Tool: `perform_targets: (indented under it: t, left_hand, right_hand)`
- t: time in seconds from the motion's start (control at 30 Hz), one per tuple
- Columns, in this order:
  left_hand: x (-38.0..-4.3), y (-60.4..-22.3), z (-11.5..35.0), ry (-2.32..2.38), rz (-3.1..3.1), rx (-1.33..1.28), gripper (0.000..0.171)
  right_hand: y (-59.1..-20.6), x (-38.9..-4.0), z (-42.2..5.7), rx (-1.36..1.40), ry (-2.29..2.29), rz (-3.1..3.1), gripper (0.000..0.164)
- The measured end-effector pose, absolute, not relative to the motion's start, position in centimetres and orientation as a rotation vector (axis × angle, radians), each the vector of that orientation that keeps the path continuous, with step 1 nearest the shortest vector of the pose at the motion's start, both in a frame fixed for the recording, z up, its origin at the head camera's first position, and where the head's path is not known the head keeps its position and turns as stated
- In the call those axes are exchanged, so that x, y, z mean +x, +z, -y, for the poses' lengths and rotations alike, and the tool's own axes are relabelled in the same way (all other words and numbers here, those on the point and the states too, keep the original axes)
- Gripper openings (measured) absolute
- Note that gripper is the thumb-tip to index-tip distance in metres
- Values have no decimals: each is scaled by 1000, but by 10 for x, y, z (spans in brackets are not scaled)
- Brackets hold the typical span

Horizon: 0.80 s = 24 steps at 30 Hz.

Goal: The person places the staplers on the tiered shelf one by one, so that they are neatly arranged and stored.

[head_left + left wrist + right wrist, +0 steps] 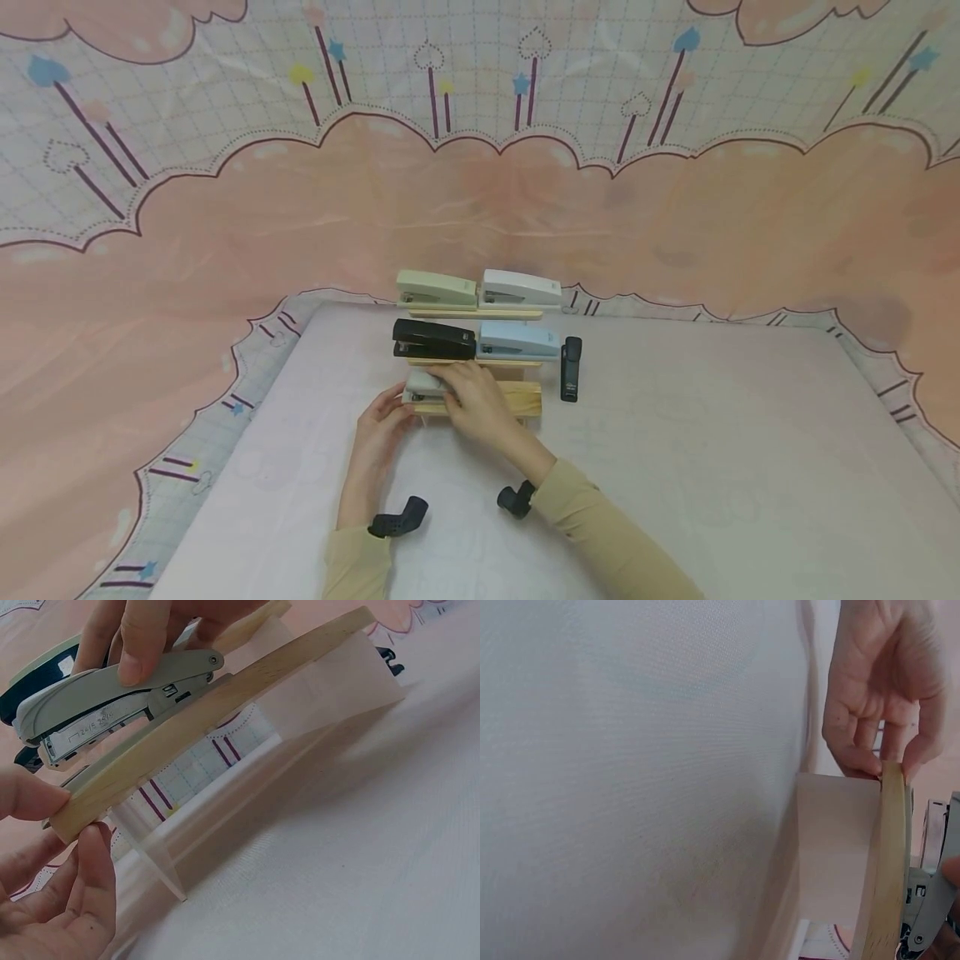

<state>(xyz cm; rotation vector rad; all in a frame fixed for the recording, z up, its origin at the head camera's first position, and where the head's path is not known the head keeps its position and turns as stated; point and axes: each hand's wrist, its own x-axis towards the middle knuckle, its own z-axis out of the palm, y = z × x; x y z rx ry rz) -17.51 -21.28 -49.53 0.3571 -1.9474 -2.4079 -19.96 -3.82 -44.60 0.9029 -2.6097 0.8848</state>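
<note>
A light grey stapler (424,386) lies on the left part of the lowest wooden shelf board (525,400) of a small tiered stand. My right hand (480,398) grips its top arm from above, thumb on the near side, as the left wrist view shows. At the board's left end, my left hand (381,425) pinches the wood, thumb above and fingers below, right by the stapler's base (79,780). On the tier behind sit a black stapler (433,339) and a light blue stapler (517,340). The top tier bears a pale green stapler (437,288) and a white stapler (521,288).
Another black stapler (571,369) lies on the white tabletop (712,467), just right of the stand. Clear plastic legs (154,851) hold up the lowest board. A patterned pink cloth (480,208) hangs behind the table.
</note>
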Motion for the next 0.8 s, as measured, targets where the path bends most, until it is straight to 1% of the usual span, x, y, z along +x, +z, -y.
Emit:
perform_targets:
  t: [0.47,0.67,0.8]
  left_hand:
    - [-174,-494,213,-2406,1958,363,49]
    - [-174,-494,212,-2408,1963,383,49]
    - [-175,-495,212,-2402,1965,391,49]
  right_hand:
    - [-452,-200,38,875,929,2572,40]
    - [-452,-199,29,848,984,2524,40]
    - [-450,-198,22,843,966,2481,37]
